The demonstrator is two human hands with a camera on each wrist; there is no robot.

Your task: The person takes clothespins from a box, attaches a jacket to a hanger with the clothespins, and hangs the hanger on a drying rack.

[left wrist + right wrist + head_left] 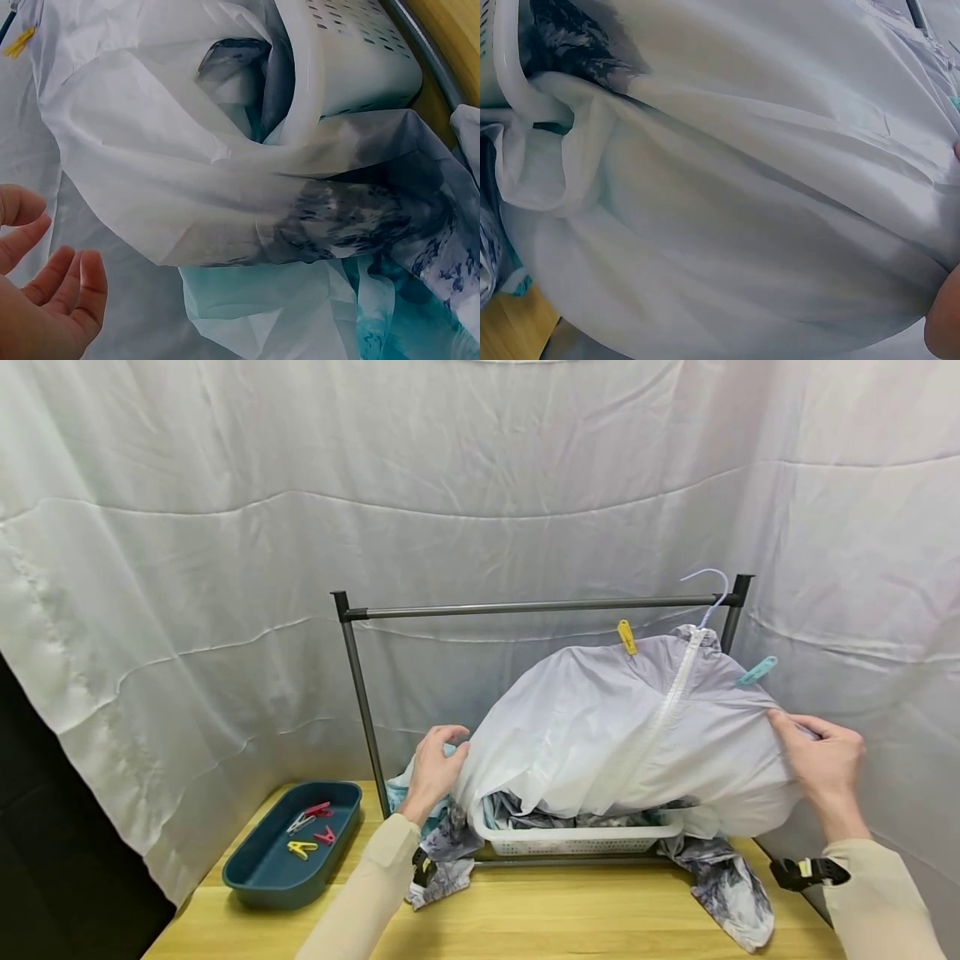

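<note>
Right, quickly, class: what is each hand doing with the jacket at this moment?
Left hand: open, fingers relaxed beside the white jacket, gripping nothing.
Right hand: on the jacket's right side, fingers on the cloth; a grip cannot be told.

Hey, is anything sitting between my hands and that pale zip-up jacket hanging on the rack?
Nothing visible: the right hand already touches the pale lilac zip-up jacket at its side, and the left hand sits at its other edge.

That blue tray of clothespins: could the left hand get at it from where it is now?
Probably yes. The left hand lies open beside the white jacket, holding nothing, and bare tabletop lies between it and the blue tray, with only the rack post nearby.
</note>
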